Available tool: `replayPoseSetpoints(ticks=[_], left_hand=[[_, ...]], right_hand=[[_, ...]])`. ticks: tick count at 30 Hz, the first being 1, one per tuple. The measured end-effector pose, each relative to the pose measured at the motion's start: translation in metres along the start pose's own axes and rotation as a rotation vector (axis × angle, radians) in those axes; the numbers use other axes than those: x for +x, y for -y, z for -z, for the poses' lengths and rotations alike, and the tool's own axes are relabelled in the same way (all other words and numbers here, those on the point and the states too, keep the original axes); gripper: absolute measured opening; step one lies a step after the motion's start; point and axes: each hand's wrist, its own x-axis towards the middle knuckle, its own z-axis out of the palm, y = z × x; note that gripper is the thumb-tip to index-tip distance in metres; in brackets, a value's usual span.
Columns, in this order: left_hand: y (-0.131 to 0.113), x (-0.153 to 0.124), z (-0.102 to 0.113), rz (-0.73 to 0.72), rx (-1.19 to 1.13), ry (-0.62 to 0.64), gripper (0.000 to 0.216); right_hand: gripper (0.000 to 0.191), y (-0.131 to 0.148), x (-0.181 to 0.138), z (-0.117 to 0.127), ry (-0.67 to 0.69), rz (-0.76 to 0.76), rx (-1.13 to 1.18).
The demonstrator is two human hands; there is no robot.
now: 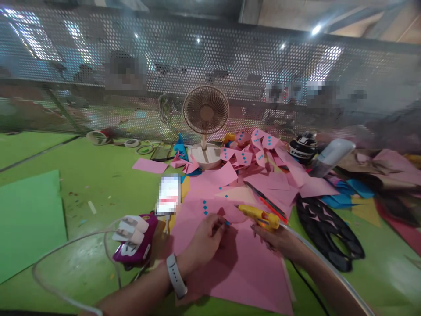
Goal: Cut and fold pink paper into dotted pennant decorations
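Note:
My left hand [210,232], with a white band on its wrist, is low over a large pink paper sheet [250,281]. Its thumb and fingers pinch together at a small blue paper piece [227,223]. To the right, my right hand [271,237] grips a yellow glue gun [259,215], whose dark nozzle points left above the paper. Several small blue diamonds [205,207] lie in a row on the pink paper beyond my left hand. A black-and-red pen-like tool [268,202] rests just past the glue gun.
A purple power socket [144,241] with plugs and a phone [168,195] are at left. A fan [205,112] stands behind, beside pink paper pieces [243,156] with blue diamonds. On the right are a black oval tray-like object [329,232] and a clear bottle [333,156]. Cables cross the table.

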Motion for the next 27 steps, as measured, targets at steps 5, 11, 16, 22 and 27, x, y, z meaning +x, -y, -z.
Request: replayPoseSetpoints(ticks=[5,11,16,22,27], left_hand=[[-0.024,0.010,0.018,-0.184,0.189,-0.023,0.015],[-0.023,0.048,0.033,-0.164,0.514,-0.066,0.015],[-0.016,0.053,0.037,-0.115,0.501,-0.100,0.012],[-0.017,0.053,0.034,-0.155,0.497,-0.087,0.012],[-0.016,0.052,0.033,-0.179,0.497,-0.095,0.014]], right_hand=[[0.036,-0.010,0.004,0.005,0.026,0.014,0.096],[0.035,-0.014,0.005,0.001,0.043,0.034,0.075],[0.038,-0.008,0.004,-0.002,0.061,0.016,0.021],[0.040,-0.011,0.007,-0.005,0.039,0.022,0.010],[0.038,-0.009,0.005,-0.007,0.016,0.029,0.023]])
